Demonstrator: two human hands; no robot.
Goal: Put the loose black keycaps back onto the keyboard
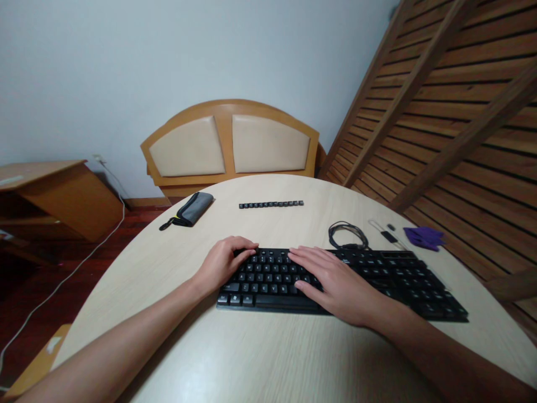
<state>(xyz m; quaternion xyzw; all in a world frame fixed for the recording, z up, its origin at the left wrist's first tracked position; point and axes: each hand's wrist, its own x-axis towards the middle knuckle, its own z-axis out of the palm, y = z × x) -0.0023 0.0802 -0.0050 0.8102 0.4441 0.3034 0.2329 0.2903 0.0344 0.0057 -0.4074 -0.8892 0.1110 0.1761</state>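
A black keyboard [390, 282] lies on the round pale wooden table [268, 358] in front of me. My left hand [224, 262] rests on the keyboard's upper left corner, fingers curled over the top row of keys. My right hand [331, 277] lies flat on the middle keys, fingers stretched out toward the left. Neither hand holds anything. A row of loose black keycaps [271, 204] is lined up farther back on the table.
A grey zip pouch [191, 209] lies at the back left. A coiled black cable [347, 235], a small tool [388, 232] and a purple cloth [423, 237] sit behind the keyboard's right end. A wooden headboard [230, 145] and slatted bed frame [453, 101] lean against the wall.
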